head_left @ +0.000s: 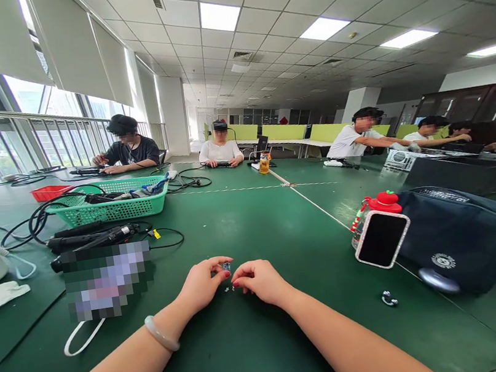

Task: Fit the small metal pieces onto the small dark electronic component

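Your two hands are over the near middle of the green surface (254, 228), close to each other but a little apart. Your left hand (201, 285) is closed on a small dark blue piece (226, 267), held between the thumb and fingers. Your right hand (262, 280) is just to the right of it, with its thumb and finger bent close together. The tips are too small to tell if they hold something. Tiny white bits (227, 289) show just below and between your hands. A pale bangle (161, 334) is around your left wrist.

To the left, a green basket (111, 206) has dark and blue things in it, and a red tray (51, 192) is by its far left side. Black cords (39, 220) lie near them. Nearer to you is a long blurred thing (110, 281) with a white loop.

To the right, a phone (383, 239) stands tilted in front of a bottle with a red lid (385, 203). A dark blue bag (465, 234) is beside them. A small shiny thing (389, 298) lies nearer to you. Far off, people sit around the surface.
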The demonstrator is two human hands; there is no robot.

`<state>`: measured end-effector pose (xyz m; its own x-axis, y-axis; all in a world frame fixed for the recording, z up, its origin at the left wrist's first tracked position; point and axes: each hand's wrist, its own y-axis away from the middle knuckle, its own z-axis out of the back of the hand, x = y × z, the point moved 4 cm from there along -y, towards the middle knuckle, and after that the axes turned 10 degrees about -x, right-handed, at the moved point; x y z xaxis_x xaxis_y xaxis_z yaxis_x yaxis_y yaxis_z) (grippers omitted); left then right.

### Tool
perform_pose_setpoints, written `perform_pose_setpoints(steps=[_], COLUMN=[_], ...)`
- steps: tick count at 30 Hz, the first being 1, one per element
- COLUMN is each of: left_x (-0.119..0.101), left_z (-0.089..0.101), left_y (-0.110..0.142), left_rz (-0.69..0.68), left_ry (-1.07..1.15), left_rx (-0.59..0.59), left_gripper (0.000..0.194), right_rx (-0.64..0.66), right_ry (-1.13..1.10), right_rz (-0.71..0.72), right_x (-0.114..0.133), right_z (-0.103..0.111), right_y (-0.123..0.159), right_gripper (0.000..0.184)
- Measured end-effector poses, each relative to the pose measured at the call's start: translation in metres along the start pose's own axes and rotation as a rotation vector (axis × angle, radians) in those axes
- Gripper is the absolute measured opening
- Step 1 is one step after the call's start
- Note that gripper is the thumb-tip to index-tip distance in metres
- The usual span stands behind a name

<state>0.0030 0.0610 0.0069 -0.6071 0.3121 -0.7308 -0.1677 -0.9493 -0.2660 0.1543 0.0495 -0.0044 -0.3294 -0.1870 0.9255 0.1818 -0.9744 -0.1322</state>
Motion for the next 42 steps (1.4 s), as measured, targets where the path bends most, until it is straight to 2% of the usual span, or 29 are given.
perform_pose_setpoints(steps=[7, 11, 18, 24, 31, 42], left_x=[-0.001, -0.005, -0.006, -0.007, -0.011, -0.021], left_z=[-0.001, 0.000, -0.001, -0.001, -0.001, -0.002], left_y=[0.001, 0.002, 0.002, 0.004, 0.004, 0.008], left_rz=[0.015, -0.002, -0.017, -0.044, -0.049, -0.116], left_ry=[-0.021, -0.034, -0.031, -0.043, -0.043, -0.076], left_rx=[0.010, 0.014, 0.027, 0.023, 0.000, -0.015], left_gripper=[0.039, 0.039, 0.038, 0.036, 0.035, 0.035], right_rx=[-0.040, -0.048, -0.140, -0.147, -0.217, -0.262], right_ry=[-0.019, -0.107, -0.107, -0.232, -0.314, -0.309], right_rz=[-0.012, 0.002, 0.000, -0.063, -0.087, -0.074], right_x=[-0.005, -0.010, -0.010, -0.010, -0.009, -0.018], right_z=[0.003, 0.002, 0.008, 0.007, 0.010, 0.001], right_y=[-0.003, -0.005, -0.009, -0.011, -0.011, -0.014], right_gripper=[0.013, 0.016, 0.009, 0.016, 0.022, 0.025])
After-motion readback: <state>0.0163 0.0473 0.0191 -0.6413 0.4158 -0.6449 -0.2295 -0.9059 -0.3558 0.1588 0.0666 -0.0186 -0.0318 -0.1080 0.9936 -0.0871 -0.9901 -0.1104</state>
